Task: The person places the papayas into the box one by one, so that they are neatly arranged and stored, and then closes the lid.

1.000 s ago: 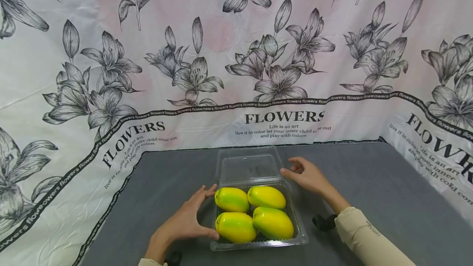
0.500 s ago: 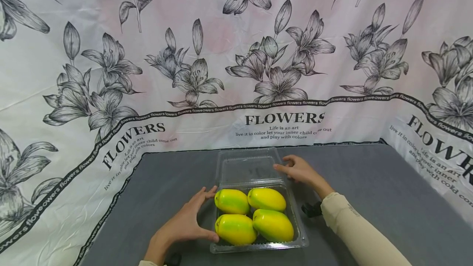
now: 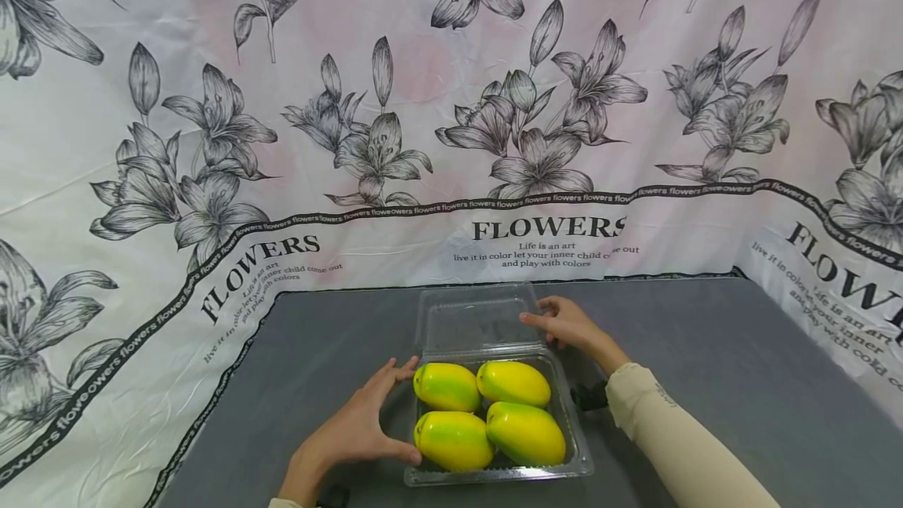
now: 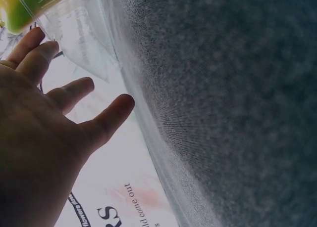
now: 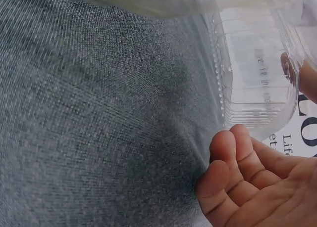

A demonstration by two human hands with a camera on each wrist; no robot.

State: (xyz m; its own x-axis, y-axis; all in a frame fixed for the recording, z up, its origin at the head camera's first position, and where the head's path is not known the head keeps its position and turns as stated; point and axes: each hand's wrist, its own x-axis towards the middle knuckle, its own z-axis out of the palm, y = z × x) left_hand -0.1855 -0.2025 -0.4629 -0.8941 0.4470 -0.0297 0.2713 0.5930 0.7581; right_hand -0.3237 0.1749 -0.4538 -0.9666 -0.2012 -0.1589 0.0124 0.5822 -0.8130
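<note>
Several yellow-green mangoes lie in two rows in a clear plastic clamshell box. Its hinged lid is folded back, away from the person. My left hand spreads along the box's left side, thumb at the near corner and fingers at the far one. In the left wrist view, straight fingers stand beside the clear plastic. My right hand pinches the lid's right edge. In the right wrist view its thumb lies over the lid, with the other fingers curled at the edge.
The box rests on a grey cloth-covered table. A white curtain with printed flowers and lettering hangs behind the table and along both sides. A black device sits at the right wrist, beside the box.
My right hand has moved left, from beside the lid onto its right edge. The left hand, the box and the mangoes keep their places; the view shifts slightly.
</note>
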